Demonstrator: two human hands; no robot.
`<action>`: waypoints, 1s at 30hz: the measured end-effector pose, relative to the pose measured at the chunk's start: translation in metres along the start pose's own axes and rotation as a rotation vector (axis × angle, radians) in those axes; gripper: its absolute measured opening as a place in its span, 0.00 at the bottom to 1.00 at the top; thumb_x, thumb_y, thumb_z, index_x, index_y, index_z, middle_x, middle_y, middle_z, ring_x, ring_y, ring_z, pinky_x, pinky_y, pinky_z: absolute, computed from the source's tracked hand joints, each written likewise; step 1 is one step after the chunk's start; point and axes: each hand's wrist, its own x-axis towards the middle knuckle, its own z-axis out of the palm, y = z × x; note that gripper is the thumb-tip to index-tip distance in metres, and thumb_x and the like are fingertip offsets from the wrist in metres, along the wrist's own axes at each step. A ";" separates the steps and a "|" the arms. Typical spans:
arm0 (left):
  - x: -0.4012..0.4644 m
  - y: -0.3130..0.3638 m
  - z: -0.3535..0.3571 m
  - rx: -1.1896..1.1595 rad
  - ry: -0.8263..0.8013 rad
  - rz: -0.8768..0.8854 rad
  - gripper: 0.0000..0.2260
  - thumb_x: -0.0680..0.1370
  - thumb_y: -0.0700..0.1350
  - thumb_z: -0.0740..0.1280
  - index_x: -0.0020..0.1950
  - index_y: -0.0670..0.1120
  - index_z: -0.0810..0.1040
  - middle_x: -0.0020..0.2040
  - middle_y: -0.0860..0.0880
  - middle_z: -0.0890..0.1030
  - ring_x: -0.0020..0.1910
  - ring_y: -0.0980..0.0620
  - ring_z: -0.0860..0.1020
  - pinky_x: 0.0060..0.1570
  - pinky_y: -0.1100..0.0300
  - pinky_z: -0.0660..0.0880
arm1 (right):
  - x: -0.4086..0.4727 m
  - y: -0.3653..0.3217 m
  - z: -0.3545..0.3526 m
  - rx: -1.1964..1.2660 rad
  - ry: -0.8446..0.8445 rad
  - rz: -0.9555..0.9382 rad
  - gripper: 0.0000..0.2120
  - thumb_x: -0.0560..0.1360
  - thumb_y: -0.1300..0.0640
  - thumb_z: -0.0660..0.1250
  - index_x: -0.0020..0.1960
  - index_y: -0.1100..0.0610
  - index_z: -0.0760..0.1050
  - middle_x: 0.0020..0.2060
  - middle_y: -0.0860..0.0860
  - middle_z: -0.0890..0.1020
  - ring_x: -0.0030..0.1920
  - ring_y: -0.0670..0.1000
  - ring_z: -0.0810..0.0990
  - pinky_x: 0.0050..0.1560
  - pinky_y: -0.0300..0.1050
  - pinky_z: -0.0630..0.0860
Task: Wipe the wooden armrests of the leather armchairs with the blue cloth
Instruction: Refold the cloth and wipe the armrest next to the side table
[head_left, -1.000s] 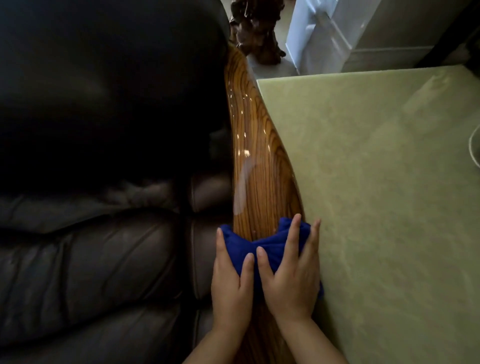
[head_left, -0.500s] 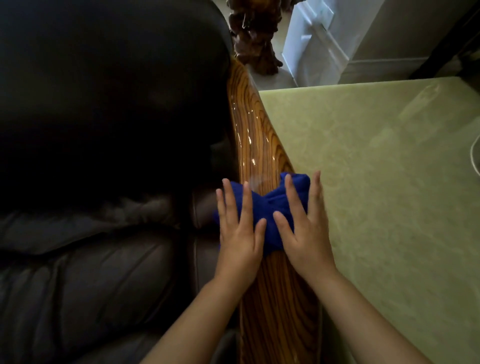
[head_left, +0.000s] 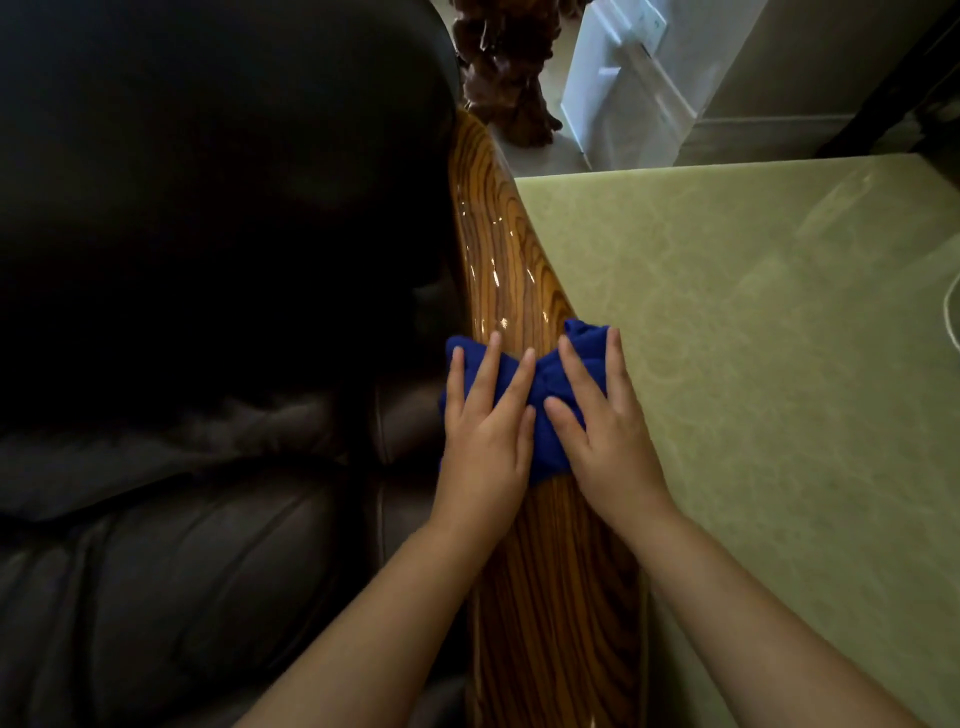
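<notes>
A glossy wooden armrest (head_left: 498, 260) with strong dark grain runs from the bottom centre up toward the back of a dark leather armchair (head_left: 182, 312). A blue cloth (head_left: 545, 415) lies draped across the armrest about halfway along it. My left hand (head_left: 483, 441) presses flat on the cloth's left part, fingers spread. My right hand (head_left: 602, 431) presses flat on its right part. Both forearms reach in from the bottom edge.
A pale green stone-like tabletop (head_left: 753, 364) borders the armrest on the right. Behind the chair stands a dark carved wooden piece (head_left: 509, 73) and a white cabinet or door (head_left: 613, 93). A thin white cable (head_left: 953, 312) shows at the right edge.
Both hands have slid the blue cloth forward along the armrest, away from me, over the last second. More bare wood now shows behind the cloth.
</notes>
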 end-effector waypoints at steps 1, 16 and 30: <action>0.010 0.000 -0.001 0.023 -0.010 0.001 0.21 0.80 0.46 0.55 0.73 0.55 0.56 0.73 0.59 0.45 0.74 0.52 0.37 0.70 0.59 0.38 | 0.009 -0.001 -0.002 0.028 -0.018 0.021 0.26 0.77 0.45 0.53 0.74 0.46 0.52 0.76 0.55 0.42 0.75 0.54 0.49 0.73 0.51 0.56; 0.021 -0.013 -0.040 0.059 -0.319 0.143 0.23 0.79 0.41 0.58 0.68 0.58 0.53 0.72 0.59 0.47 0.74 0.54 0.38 0.72 0.60 0.39 | 0.019 0.000 -0.023 0.098 -0.176 -0.059 0.26 0.75 0.53 0.65 0.68 0.41 0.59 0.74 0.47 0.44 0.75 0.49 0.49 0.74 0.49 0.56; 0.152 -0.028 -0.032 0.077 -0.155 -0.004 0.23 0.79 0.40 0.57 0.69 0.57 0.55 0.75 0.54 0.51 0.74 0.52 0.41 0.74 0.52 0.43 | 0.172 0.002 -0.011 0.199 -0.223 0.007 0.23 0.77 0.52 0.61 0.70 0.45 0.62 0.75 0.57 0.57 0.72 0.53 0.60 0.62 0.36 0.56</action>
